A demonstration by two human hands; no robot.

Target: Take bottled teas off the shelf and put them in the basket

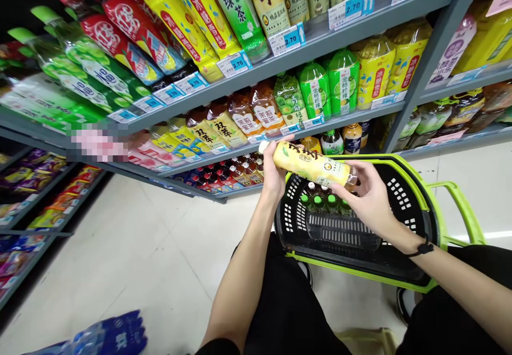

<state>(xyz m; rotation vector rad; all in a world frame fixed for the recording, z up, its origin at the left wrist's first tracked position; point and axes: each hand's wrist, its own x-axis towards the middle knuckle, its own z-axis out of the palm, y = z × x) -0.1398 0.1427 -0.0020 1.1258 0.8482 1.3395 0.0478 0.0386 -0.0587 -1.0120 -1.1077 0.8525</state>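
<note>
A bottle with a pale yellow label [314, 164] lies nearly level between both hands, its white cap toward the left. My left hand [275, 171] is wrapped round the cap end. At the base end, the fingers and thumb of my right hand [370, 195] grip the bottle. Below it stands a black shopping basket [400, 261] with a bright green rim, holding several bottles with green caps [318, 201] and some with white caps. The bottle and my right hand cover part of the basket's far side.
Shelves [336, 37] of drink bottles with price tags run across the front. A green basket handle [460, 211] sticks out at the right. Blue-wrapped bottles [116, 336] lie on the floor at lower left. Snack shelves [52, 227] stand at far left. My legs flank the basket's near side.
</note>
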